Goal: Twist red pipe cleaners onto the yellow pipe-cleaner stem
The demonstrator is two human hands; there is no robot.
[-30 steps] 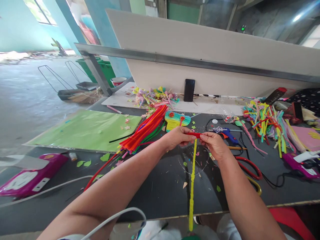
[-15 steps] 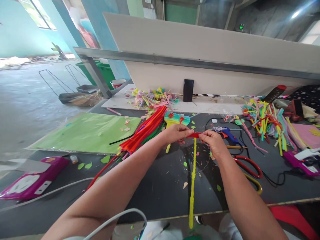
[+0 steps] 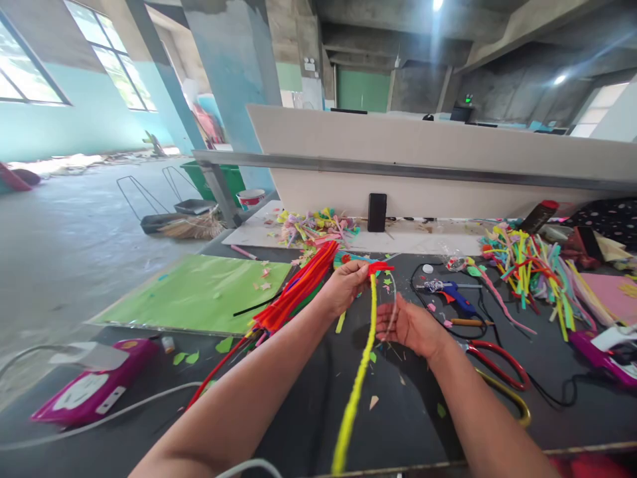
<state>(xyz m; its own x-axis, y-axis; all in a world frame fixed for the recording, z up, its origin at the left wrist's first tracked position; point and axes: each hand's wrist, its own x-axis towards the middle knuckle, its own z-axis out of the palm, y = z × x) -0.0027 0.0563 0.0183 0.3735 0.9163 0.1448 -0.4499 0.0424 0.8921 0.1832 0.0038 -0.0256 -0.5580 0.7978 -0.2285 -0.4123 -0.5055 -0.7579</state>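
My left hand (image 3: 348, 285) pinches a red fuzzy piece (image 3: 379, 267) at the top end of a long yellow pipe cleaner (image 3: 355, 392). The yellow stem hangs down toward the table's front edge. Just below and to the right, my right hand (image 3: 411, 325) is open with its fingers apart. A thin pale strand (image 3: 395, 292) curves from near the red piece down past those fingers; whether they touch it is unclear. Behind my left hand lie a bundle of red pipe cleaners (image 3: 298, 292) and a partly hidden blue fuzzy piece (image 3: 343, 257).
To the right are a blue glue gun (image 3: 455, 295), scissors with red and yellow handles (image 3: 502, 362) and a heap of colourful pipe cleaners (image 3: 527, 265). A green sheet (image 3: 199, 292) lies left, near a purple power strip (image 3: 94, 385). A phone (image 3: 377, 212) stands at the back.
My right hand has let go of the red piece and moved down, its fingers opening. My left hand keeps the piece, and the yellow stem now slants left. The camera has tilted up.
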